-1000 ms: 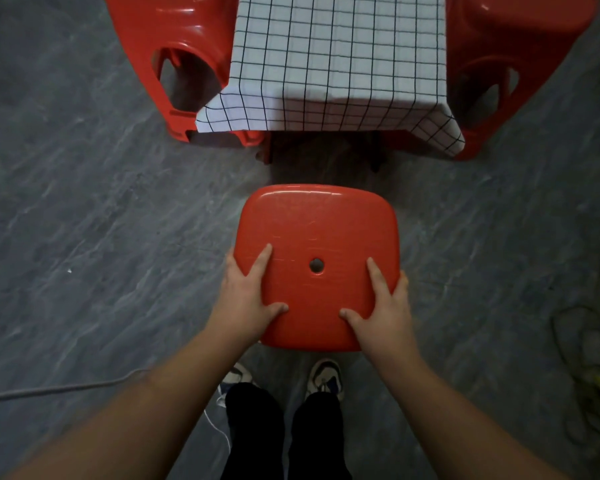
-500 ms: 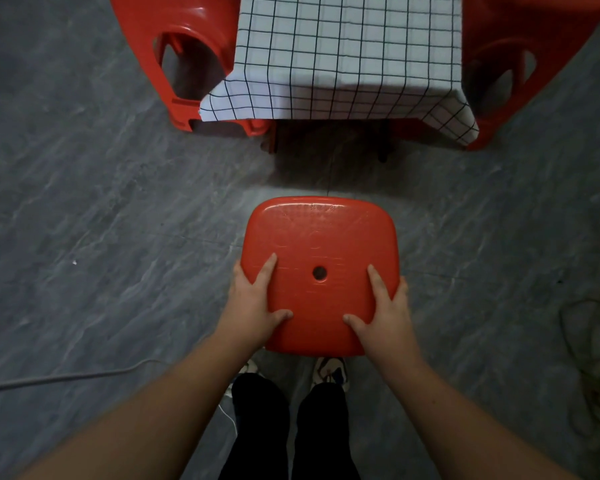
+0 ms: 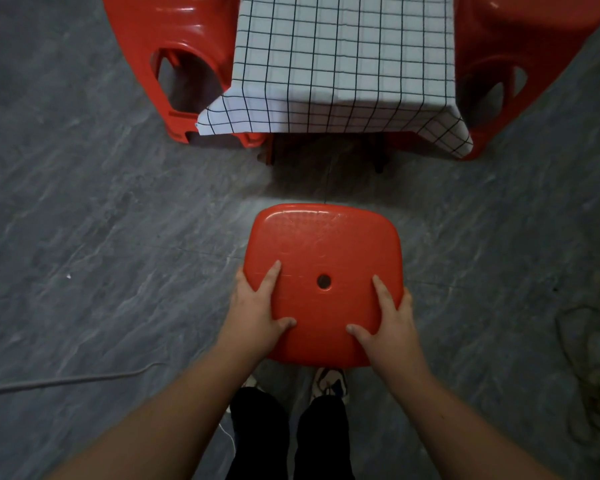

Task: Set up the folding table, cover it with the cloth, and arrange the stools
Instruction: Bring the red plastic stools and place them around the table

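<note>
Nearest the camera, two dark trouser legs [image 3: 291, 434] and a pair of pale shoes [image 3: 329, 381] stand on the grey streaked floor [image 3: 101, 237]. Just above them, a red stool [image 3: 326, 251] with a small round hole in its seat is gripped at its near corners. Left hand [image 3: 257, 313]: thumb and forefinger spread flat on the seat top, remaining fingers curled over the left edge, clasping it. Right hand [image 3: 390, 322]: same posture mirrored, fingers wrapped over the right edge. Whether the stool's feet touch the floor cannot be told; the seat hides them.

A thin grey cord [image 3: 66, 380] lies on the floor at left. A tangle of cable [image 3: 589, 358] sits at the right edge, blurred.

Farther off, well apart from the held stool, the table is covered by a white cloth with a black grid [image 3: 340, 64]; dark table legs [image 3: 378, 157] show beneath its hem. One red stool [image 3: 187, 57] stands just beside it at left, another [image 3: 520, 57] at right. No legible writing or brand on any item.
</note>
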Motion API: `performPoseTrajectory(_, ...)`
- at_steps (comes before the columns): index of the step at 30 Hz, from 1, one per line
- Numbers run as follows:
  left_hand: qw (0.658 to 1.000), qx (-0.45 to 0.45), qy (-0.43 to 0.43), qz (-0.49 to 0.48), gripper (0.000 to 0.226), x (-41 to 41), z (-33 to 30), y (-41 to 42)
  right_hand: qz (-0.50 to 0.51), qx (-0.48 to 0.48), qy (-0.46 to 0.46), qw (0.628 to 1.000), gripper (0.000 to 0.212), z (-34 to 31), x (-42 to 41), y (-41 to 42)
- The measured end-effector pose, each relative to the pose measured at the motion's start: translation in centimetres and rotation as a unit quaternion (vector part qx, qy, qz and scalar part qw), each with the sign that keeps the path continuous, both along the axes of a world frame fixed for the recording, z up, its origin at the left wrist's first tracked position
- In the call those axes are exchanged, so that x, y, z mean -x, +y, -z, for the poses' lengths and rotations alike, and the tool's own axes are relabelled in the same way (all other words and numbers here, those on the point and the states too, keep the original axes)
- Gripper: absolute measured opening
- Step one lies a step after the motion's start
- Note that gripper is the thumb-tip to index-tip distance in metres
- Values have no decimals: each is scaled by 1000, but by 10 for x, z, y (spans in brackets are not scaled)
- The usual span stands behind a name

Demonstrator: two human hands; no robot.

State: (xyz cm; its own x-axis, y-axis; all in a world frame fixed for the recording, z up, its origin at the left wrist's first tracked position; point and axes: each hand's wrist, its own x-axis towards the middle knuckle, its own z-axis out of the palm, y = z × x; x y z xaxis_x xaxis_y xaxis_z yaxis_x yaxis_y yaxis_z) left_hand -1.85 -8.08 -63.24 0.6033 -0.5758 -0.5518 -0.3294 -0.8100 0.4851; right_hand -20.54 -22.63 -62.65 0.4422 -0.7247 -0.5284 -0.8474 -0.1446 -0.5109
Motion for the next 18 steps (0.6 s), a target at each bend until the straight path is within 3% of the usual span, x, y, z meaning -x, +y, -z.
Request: performPoseTrajectory(18, 1000, -17, 20, 5, 113, -20, 4, -29, 10, 9, 2, 1000, 103, 11, -19, -24)
